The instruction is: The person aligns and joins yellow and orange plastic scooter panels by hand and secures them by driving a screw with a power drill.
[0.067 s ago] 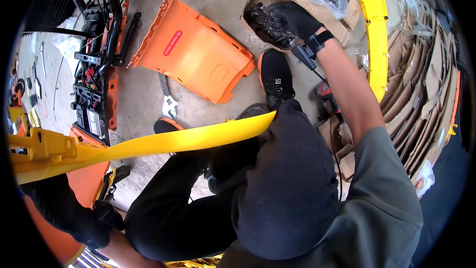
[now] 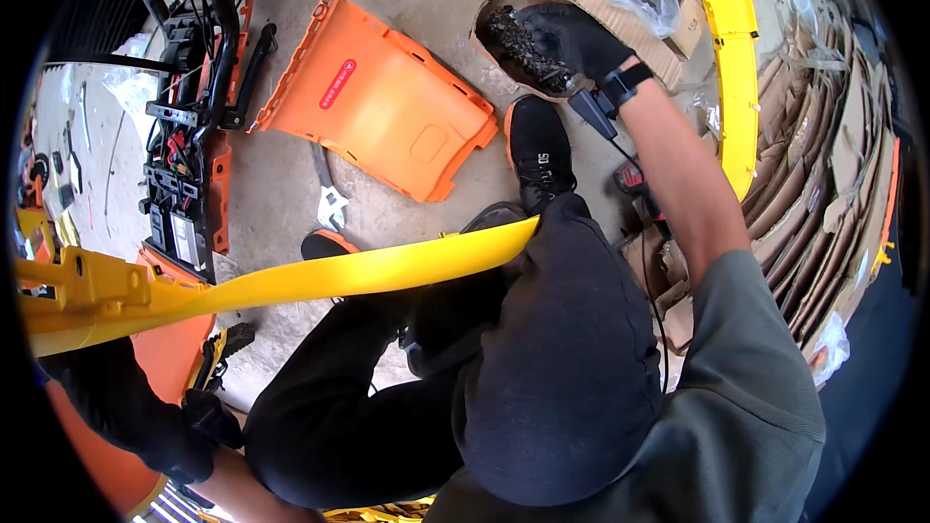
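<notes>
My right hand (image 2: 576,42), in a black glove, reaches into an open cardboard box (image 2: 479,37) at the top centre. It lies against a heap of small dark fasteners (image 2: 523,50); its fingertips blend into the heap, so their grip is unclear. A long, curved yellow plastic panel (image 2: 378,271) stretches across my lap, its right end by my knee. My gloved left hand (image 2: 97,373) grips it from below at the wide left end, with the fingers mostly hidden behind the panel.
An orange plastic cover (image 2: 387,97) and an adjustable wrench (image 2: 329,196) lie on the floor. A black vehicle frame with wiring (image 2: 184,165) stands left. Another yellow panel (image 2: 738,87) curves around the box. Flattened cardboard (image 2: 823,194) is stacked right, near a power tool (image 2: 632,179).
The fingers of my right hand have shifted slightly at the heap of fasteners. My left hand and the yellow panel have barely moved.
</notes>
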Tool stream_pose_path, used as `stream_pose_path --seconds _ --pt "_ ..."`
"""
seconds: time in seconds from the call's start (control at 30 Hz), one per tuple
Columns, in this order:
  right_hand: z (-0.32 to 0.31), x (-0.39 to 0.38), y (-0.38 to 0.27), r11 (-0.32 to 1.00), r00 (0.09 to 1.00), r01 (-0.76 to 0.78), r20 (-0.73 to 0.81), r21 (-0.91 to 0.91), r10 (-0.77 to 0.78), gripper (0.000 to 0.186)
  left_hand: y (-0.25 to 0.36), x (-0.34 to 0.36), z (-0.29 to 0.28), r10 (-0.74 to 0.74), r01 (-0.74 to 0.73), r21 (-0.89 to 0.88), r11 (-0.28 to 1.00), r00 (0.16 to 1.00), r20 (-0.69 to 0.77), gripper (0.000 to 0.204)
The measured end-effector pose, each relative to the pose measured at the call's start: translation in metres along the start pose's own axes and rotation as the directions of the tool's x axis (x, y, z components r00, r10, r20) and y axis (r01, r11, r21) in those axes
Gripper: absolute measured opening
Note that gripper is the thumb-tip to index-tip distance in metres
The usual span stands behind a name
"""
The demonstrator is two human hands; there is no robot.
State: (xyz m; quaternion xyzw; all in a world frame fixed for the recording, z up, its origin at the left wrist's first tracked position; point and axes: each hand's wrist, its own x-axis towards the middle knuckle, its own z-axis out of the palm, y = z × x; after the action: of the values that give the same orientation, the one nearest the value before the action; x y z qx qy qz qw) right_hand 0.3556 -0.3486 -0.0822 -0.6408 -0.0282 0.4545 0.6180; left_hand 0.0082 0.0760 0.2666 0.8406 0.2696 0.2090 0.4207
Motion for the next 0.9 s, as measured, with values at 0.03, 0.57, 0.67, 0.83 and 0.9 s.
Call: stream_pose_path --seconds 0.03,0.57,0.67,0.83,0.9 --pt "0.004 -0.004 0.0 0.98 0.997 0.032 0.064 0.197 -0.045 0.025 0.0 0.001 0.0 0.001 -0.001 -0.004 1.0 1.0 0.001 0.043" --pt "0.12 -0.095 -0.095 0.912 0.921 0.268 0.195 0.311 -0.337 0.028 -0.009 0.012 0.001 -0.098 0.148 -0.597 0.789 0.989 0.115 0.042" --pt "0.128 -0.095 -0.104 0.952 0.965 0.089 0.211 0.294 -0.155 0.023 0.022 0.013 0.041 -0.023 0.07 -0.59 0.804 0.996 0.087 0.032" --pt "0.139 -0.095 -0.121 0.979 0.919 0.199 0.339 0.041 -0.201 0.024 0.014 0.006 0.028 0.019 0.027 -0.496 0.868 0.996 0.088 0.046" --pt "0.14 -0.09 -0.119 0.945 0.884 0.327 0.346 0.023 -0.314 0.022 0.016 0.006 0.032 -0.046 0.084 -0.609 0.789 0.996 0.078 0.046"
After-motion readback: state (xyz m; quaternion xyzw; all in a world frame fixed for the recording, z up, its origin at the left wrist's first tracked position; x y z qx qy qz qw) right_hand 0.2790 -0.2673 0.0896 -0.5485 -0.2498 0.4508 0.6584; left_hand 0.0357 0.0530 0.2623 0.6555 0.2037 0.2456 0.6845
